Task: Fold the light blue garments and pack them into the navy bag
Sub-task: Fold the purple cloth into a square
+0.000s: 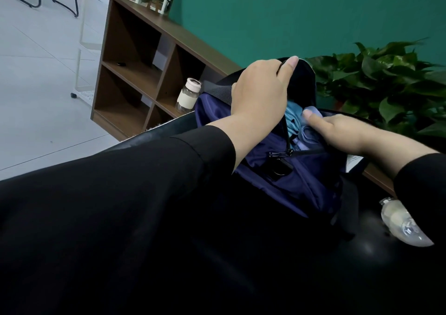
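The navy bag (296, 184) stands on a dark glossy table, its top zip open. My left hand (260, 92) grips the bag's upper rim and holds the opening up. Light blue garments (295, 121) show inside the opening, bunched and partly hidden by the bag's edge. My right hand (337, 131) reaches into the opening from the right, its thumb pressing on the light blue cloth; its fingers are hidden inside the bag. Both arms wear black sleeves.
A clear bottle with a pale lid (188, 95) stands left of the bag. A brown open shelf unit (144, 73) runs along the green wall. A leafy plant (386, 85) sits behind the bag. A clear plastic bottle (403, 225) lies on the table at right.
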